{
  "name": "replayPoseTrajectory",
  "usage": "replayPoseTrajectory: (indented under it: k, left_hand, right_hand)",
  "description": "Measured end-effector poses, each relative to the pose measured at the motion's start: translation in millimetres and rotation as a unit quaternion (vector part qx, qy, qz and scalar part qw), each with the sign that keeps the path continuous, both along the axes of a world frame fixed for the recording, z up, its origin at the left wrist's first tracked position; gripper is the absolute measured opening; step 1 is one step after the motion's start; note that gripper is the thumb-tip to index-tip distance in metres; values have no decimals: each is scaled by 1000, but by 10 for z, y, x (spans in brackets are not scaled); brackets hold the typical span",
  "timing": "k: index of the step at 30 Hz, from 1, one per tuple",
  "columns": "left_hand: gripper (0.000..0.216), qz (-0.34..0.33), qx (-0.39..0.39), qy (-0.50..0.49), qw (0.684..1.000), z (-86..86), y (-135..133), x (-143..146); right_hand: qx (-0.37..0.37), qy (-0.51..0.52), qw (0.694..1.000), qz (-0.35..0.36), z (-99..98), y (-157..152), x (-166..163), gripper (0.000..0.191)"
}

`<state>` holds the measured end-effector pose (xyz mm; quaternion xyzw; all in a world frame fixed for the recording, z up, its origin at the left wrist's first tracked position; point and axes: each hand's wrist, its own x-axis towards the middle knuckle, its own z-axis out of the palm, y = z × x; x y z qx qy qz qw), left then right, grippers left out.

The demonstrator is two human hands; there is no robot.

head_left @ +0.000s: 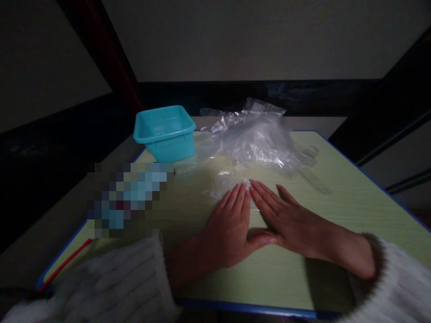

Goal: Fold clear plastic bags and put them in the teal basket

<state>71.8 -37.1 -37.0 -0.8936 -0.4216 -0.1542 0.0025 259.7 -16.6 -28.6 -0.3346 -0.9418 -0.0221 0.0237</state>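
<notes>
My left hand (229, 229) lies flat on the pale green table (336, 211), fingers stretched out and together. My right hand (286, 215) lies flat beside it, fingers out, and the fingertips of both hands meet in a V. Both press on a small flat piece of clear plastic (229, 184) whose edge shows just beyond the fingertips. A crumpled heap of clear plastic bags (259, 137) sits further back, apart from the hands. Both sleeves are white knit.
A turquoise plastic tub (164, 132) stands at the table's far left corner. A blurred-out patch (129, 197) covers something on the left side. The table has a blue rim (249, 308); a red cord (67, 262) lies at the near left edge. The surroundings are dark.
</notes>
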Motion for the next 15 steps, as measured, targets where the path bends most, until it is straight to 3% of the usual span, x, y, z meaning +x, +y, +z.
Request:
replayPoseTrajectory:
  k: [15]
  left_hand:
    - [80, 47, -45, 32, 997, 56, 114, -276]
  right_hand:
    - [-104, 0, 992, -74, 170, -27, -135, 94]
